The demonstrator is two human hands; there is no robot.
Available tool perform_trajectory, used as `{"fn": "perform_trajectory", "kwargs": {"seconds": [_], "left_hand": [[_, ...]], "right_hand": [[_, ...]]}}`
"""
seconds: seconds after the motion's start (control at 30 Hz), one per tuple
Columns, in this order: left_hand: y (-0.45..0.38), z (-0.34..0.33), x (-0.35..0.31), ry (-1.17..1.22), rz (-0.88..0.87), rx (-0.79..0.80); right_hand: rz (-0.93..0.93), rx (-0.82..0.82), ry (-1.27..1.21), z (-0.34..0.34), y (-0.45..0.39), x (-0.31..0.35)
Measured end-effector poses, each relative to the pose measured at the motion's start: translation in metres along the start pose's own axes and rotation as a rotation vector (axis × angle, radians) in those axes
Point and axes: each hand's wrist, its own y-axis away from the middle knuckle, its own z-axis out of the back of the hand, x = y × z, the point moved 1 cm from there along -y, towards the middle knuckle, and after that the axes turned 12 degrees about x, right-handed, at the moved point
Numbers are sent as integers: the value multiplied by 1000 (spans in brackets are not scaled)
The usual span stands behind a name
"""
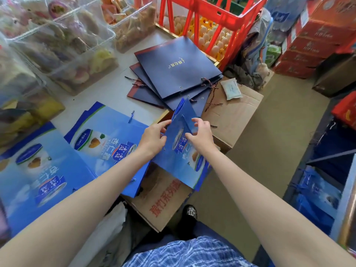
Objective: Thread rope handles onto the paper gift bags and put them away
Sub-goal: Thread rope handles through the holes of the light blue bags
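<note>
A light blue printed paper gift bag [181,157] is held up at the table's edge, its top pointing away from me. My left hand [154,136] grips its left edge, thumb and fingers curled on the paper. My right hand [200,132] holds the upper right part, fingers curled at the bag's mouth. I cannot make out a rope in either hand. Flat light blue bags [107,143] lie on the table at the left, a blue cord end [132,115] showing at one. A stack of dark navy bags [173,72] with twisted cords [210,87] lies further back.
Clear plastic bins of snacks [63,43] fill the table's left and back. A red crate over egg trays [208,29] stands behind the navy stack. Open cardboard boxes [231,114] sit below the table edge. Red cartons [312,45] and shelves with blue bags [317,197] line the right.
</note>
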Motion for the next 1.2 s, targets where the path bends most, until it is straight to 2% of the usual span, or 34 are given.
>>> {"fn": "perform_trajectory", "kwargs": {"seconds": [0.17,0.27,0.4,0.63,0.7,0.8,0.9,1.07,1.2], "left_hand": [[14,12,-15,-43,-106,43],[9,18,-6,-121,-65,0],[1,27,10,-332,47,-1],[-6,35,16,-404,66,55],[-6,32,10,-428,-6,66],[-2,27,-1,-484,-152,64],[3,26,-8,-489,-224,73],[17,28,-8,-460,-239,90],[23,30,-3,-433,-232,115]], "right_hand": [[37,110,193,7,-10,8],[43,132,-34,14,-5,14],[14,152,-291,58,11,33],[278,68,-536,125,30,75],[305,75,-412,117,31,74],[316,74,11,85,29,62],[388,93,399,59,26,48],[415,148,588,40,24,41],[432,156,602,31,23,45]]}}
